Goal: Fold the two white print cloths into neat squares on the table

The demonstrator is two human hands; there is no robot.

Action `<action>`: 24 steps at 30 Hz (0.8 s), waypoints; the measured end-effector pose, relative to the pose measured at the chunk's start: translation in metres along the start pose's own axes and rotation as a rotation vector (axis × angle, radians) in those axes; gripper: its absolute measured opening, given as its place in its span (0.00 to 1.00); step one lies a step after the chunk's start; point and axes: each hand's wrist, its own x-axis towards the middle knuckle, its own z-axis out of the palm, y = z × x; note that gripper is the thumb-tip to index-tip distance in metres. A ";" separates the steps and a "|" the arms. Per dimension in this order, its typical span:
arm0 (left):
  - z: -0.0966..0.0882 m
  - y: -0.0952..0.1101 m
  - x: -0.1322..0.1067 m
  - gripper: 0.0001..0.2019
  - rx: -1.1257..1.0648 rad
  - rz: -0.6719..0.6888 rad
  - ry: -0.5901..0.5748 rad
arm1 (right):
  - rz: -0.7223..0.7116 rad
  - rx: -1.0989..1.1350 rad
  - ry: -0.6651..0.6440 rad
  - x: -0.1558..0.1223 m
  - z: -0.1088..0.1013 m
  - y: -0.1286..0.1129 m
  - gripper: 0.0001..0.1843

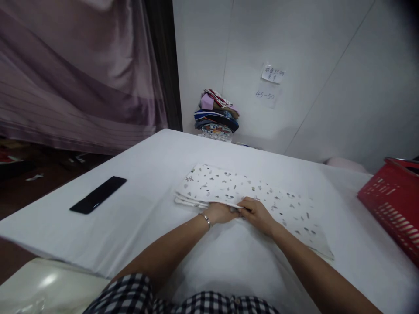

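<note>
A white cloth [225,185] with small grey and brown printed motifs lies folded in layers on the table in front of me. My right hand [257,213] pinches its near edge between thumb and fingers, around the middle. Close against it, my left hand [221,213] reaches in under the top layer at the same edge. The fold covers most of the left fingers, so their grip is hidden. To the right, the cloth stretches out flat past my right forearm.
The white-covered table [144,157] bears a black phone-like slab [98,195] at left and a red plastic basket [393,196] at right. Folded fabrics [216,114] are stacked by the wall beyond the far edge. A mauve curtain [81,65] hangs at left.
</note>
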 end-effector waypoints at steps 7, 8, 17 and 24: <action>-0.001 -0.002 0.011 0.24 0.061 0.103 0.100 | -0.007 -0.001 0.004 0.000 -0.001 -0.002 0.12; -0.001 -0.003 0.014 0.23 0.073 0.128 0.102 | -0.006 0.000 0.005 0.001 -0.001 -0.002 0.12; 0.004 0.005 0.001 0.33 0.022 0.023 0.039 | -0.001 0.076 0.033 0.003 -0.010 0.002 0.11; 0.010 0.017 0.017 0.32 0.022 0.122 -0.067 | 0.007 0.117 0.038 0.011 -0.018 0.002 0.10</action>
